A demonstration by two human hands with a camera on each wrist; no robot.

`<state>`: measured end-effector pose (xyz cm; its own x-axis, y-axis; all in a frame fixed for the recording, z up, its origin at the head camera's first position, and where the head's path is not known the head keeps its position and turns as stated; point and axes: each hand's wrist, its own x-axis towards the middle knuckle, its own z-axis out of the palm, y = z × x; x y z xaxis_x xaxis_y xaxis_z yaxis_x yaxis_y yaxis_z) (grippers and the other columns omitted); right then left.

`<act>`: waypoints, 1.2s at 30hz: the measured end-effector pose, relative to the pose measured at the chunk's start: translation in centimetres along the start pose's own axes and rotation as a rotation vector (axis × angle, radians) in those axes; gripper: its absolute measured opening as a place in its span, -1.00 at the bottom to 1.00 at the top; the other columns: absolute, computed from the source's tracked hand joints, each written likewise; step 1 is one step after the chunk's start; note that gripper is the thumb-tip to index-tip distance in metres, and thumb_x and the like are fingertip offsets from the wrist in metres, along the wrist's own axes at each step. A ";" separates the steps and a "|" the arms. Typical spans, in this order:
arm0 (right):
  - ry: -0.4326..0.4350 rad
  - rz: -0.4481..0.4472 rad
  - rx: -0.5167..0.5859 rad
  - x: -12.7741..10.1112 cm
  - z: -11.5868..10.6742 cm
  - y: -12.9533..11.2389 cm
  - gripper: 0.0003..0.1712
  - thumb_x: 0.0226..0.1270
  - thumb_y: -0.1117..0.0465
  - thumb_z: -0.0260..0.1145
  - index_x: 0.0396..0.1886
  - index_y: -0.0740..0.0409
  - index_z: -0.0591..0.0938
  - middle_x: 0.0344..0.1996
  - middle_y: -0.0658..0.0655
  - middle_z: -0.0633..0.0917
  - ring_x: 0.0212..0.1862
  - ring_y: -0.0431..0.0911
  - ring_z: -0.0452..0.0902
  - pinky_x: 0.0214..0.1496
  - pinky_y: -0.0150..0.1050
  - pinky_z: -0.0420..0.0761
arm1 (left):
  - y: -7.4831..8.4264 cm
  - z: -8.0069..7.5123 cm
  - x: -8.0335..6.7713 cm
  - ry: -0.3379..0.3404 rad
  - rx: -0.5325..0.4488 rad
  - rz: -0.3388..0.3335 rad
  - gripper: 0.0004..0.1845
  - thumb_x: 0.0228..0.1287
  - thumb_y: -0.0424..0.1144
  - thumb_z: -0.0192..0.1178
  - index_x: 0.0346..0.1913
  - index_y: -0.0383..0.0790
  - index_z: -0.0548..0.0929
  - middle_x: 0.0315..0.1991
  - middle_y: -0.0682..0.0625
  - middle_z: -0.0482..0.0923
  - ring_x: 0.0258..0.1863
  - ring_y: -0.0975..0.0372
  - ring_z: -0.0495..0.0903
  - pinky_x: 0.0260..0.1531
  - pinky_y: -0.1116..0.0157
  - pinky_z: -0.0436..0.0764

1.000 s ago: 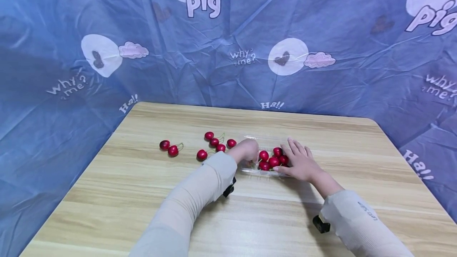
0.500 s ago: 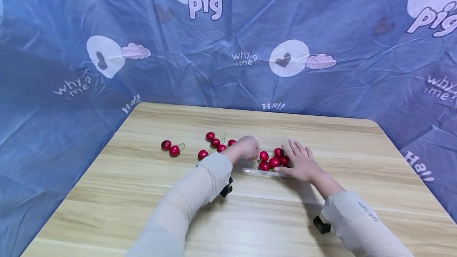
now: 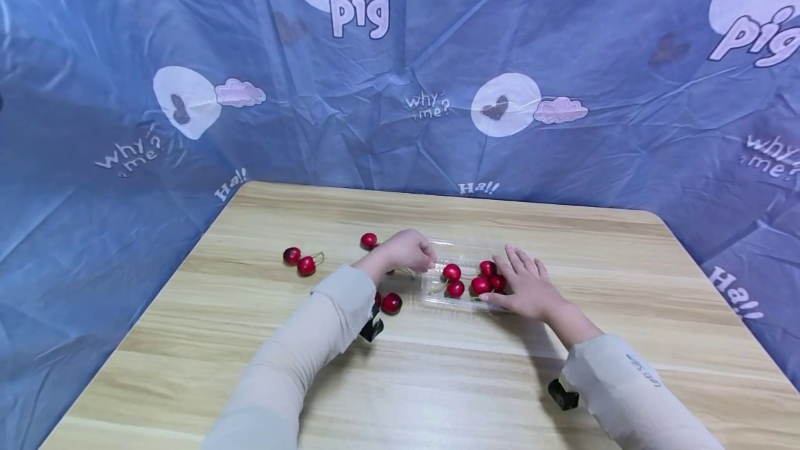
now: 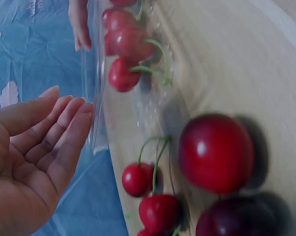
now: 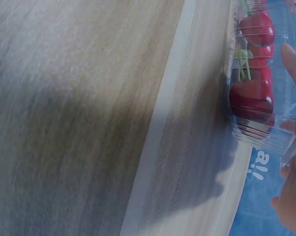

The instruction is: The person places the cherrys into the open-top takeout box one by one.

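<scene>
A clear plastic tray lies mid-table and holds several red cherries. My right hand rests against the tray's right side with straight fingers and holds nothing. My left hand hovers just left of the tray. In the left wrist view its fingers are relaxed and empty, close to the tray wall. Loose cherries lie under and around that hand. One loose cherry sits by the left wrist, and a stemmed pair lies farther left.
The wooden table is backed and flanked by a blue printed cloth. Another cherry lies behind the left hand. Black wrist-camera mounts hang under both sleeves.
My left hand drew back leftward from the tray's edge to above the loose cherries. A loose cherry now lies nearer the front by the left wrist. The right hand stayed put.
</scene>
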<state>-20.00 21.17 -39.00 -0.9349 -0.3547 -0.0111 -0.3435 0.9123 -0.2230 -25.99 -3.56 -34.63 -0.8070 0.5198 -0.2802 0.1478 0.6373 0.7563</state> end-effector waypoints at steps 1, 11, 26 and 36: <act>0.004 -0.001 -0.003 0.0 0.0 0.0 0.01 0.00 -0.36 0.06 0.24 0.31 0.14 0.25 0.41 -0.03 0.24 0.25 -0.19 0.18 0.23 -0.17 | -0.1 -0.3 -0.1 0.004 -0.026 -0.003 -0.90 0.06 -0.41 0.16 -0.34 -0.37 0.61 -0.47 -0.02 0.56 -0.49 0.26 0.53 -0.46 0.43 0.57; -0.003 0.010 0.015 0.1 0.1 0.0 0.01 -0.01 -0.36 0.07 0.24 0.30 0.14 0.25 0.39 -0.03 0.25 0.24 -0.22 0.19 0.22 -0.19 | -2.4 -2.8 -0.5 0.021 -0.098 -0.050 -0.87 0.07 -0.41 0.15 -0.31 -0.43 0.58 -0.37 -0.18 0.59 -0.33 0.11 0.57 -0.32 0.33 0.58; 0.001 0.009 0.008 0.0 0.2 0.1 -0.01 0.00 -0.32 0.10 0.24 0.29 0.15 0.25 0.38 -0.02 0.25 0.24 -0.21 0.18 0.23 -0.18 | -3.6 -5.4 -0.9 0.077 -0.194 -0.073 -0.75 0.14 -0.46 0.05 -0.13 -0.56 0.47 -0.18 -0.30 0.50 -0.20 0.01 0.52 -0.18 0.27 0.54; -0.005 0.007 0.007 -0.2 -0.1 0.0 -0.02 0.01 -0.30 0.11 0.24 0.30 0.14 0.25 0.38 -0.03 0.25 0.24 -0.21 0.18 0.23 -0.18 | -8.3 -5.3 3.8 0.132 -0.284 -0.074 -0.78 0.07 -0.38 0.17 -0.19 -0.40 0.56 -0.31 -0.17 0.57 -0.33 0.15 0.57 -0.32 0.33 0.58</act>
<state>-19.86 21.25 -38.93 -0.9369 -0.3493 -0.0175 -0.3362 0.9133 -0.2300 -33.31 -9.87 -38.79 -0.8797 0.3874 -0.2758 -0.0647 0.4772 0.8764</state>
